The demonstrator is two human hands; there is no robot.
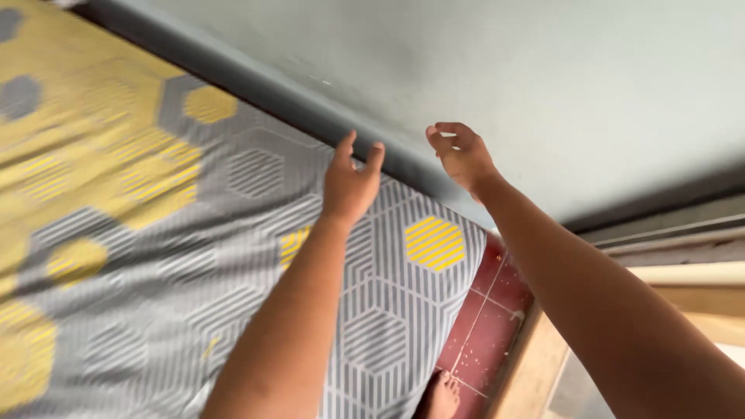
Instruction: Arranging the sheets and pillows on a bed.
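A person's left hand [351,182] rests, fingers spread open, on the far edge of a grey-and-yellow hexagon-patterned bedsheet [233,256] where the bed meets the pale wall [543,70]. The right hand [463,155] hovers just beside that edge, fingers loosely curled, gripping nothing.

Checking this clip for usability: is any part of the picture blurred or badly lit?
Head view: the bedsheet is motion-smeared at far left, the left hand and right hand reasonably sharp; light is soft and even, no glare on the wall.
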